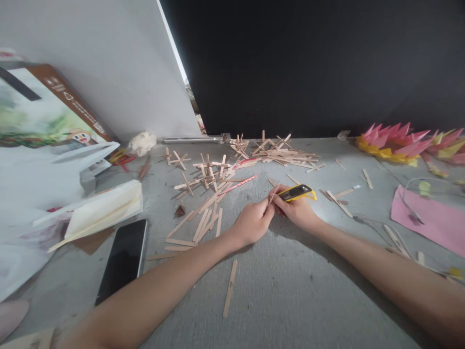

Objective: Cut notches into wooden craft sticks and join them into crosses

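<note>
In the middle of the grey tabletop point(276, 286) my two hands meet. My left hand point(254, 220) is closed, pinching a thin wooden craft stick point(273, 195) that slants up between the fingers. My right hand point(296, 208) is wrapped round a yellow and black utility knife point(298, 192), its fingers touching the stick's area; the blade is hidden by the hands. Loose craft sticks point(205, 224) lie left of my left hand, and a single stick point(230, 288) rests nearer to me. Beyond the hands is a red-and-white patterned strip point(238, 185).
A heap of sticks point(286, 154) and several crossed-stick pieces point(209, 173) sit toward the dark back panel point(319, 68). At left are a phone point(123, 257), papers point(105, 208) and a white plastic bag point(36, 179). Pink-yellow paper flowers point(392, 143) and pink paper point(428, 218) lie right.
</note>
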### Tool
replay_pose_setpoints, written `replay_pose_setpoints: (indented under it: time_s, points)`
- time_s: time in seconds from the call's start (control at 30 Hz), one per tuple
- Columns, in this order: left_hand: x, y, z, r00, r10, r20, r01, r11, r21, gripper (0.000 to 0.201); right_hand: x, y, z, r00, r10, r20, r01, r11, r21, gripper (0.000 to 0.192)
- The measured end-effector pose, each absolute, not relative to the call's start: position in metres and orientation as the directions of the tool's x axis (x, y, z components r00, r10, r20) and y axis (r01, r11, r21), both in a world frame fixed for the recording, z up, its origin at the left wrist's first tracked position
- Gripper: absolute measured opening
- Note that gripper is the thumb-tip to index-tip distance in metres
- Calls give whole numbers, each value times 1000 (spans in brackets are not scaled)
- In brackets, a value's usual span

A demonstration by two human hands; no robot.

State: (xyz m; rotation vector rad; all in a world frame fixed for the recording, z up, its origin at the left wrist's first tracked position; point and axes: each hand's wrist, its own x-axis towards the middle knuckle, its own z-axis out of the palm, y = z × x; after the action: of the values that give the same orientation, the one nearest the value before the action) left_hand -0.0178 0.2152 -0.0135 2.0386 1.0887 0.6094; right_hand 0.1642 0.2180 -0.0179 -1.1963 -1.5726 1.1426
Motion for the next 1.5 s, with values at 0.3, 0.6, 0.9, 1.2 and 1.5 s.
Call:
replay_pose_setpoints:
  time_s: [0.3,0.6,0.9,1.2,1.5]
  points:
    - [-18,215,-14,535,843,58,487,-364,794,49,165,218,-19,-208,974,90,201,133,-970,41]
    - [-18,215,-15,523,850,61,507,-368,780,50,163,217,-15,-208,974,94,197,136,-971,42]
    - [-18,215,-15,533,842,76,493,-382,782,48,164,218,-17,-213,972,99,200,142,-969,40]
    - [-18,216,-15,534,843,64,500,-376,780,46,165,219,-18,-212,973,94,198,137,-971,39]
    - [-18,216,-14,529,846,61,510,-375,774,45,164,219,-18,-221,971,87,192,131,-973,40]
